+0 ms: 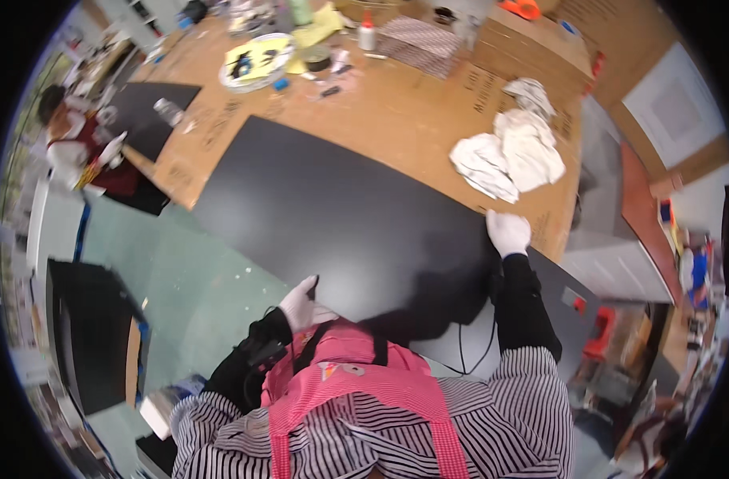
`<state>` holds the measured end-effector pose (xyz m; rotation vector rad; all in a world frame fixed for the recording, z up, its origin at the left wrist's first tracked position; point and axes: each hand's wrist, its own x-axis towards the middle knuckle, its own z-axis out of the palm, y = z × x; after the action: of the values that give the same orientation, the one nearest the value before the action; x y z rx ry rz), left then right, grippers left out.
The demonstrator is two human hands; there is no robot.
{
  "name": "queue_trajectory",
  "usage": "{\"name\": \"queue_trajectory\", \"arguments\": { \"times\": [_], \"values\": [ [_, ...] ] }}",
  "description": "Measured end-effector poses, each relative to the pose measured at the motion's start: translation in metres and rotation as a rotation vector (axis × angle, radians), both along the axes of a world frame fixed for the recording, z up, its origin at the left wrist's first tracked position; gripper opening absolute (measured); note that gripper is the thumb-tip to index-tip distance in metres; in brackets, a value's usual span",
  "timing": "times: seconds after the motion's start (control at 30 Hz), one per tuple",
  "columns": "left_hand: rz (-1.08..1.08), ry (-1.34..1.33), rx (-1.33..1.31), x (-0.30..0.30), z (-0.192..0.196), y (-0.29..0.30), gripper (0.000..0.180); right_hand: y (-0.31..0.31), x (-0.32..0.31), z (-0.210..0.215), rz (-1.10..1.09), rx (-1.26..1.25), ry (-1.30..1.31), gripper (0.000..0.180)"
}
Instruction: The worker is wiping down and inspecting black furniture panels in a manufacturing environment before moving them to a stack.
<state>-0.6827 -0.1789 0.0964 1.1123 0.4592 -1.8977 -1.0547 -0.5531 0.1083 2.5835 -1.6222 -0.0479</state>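
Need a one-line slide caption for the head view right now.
Gloved left hand and right hand grip opposite edges of a large black board on a cardboard-covered table.

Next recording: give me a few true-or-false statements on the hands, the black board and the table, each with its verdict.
1. Both hands wear white gloves. True: left hand, right hand.
2. The left hand rests on the white cloths. False: it is at the near edge of the large black board.
3. The right hand is at the board's right edge. True.
4. The crumpled white cloths lie on the black board. False: they lie on the brown table beside it.
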Motion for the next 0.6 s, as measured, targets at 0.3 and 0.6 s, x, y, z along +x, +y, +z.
{"name": "queue_trajectory", "arguments": {
  "times": [0.3, 0.6],
  "values": [
    [-0.591, -0.640, 0.072, 0.124, 0.066, 0.020, 0.069, -0.083, 0.095, 0.007, -0.207, -0.055, -0.419, 0.058],
    [-0.004, -1.179, -0.065, 0.359, 0.024, -0.052, 0.044, -0.055, 0.075, 0.014, -0.349, -0.196, -1.380, 0.043]
  ]
}}
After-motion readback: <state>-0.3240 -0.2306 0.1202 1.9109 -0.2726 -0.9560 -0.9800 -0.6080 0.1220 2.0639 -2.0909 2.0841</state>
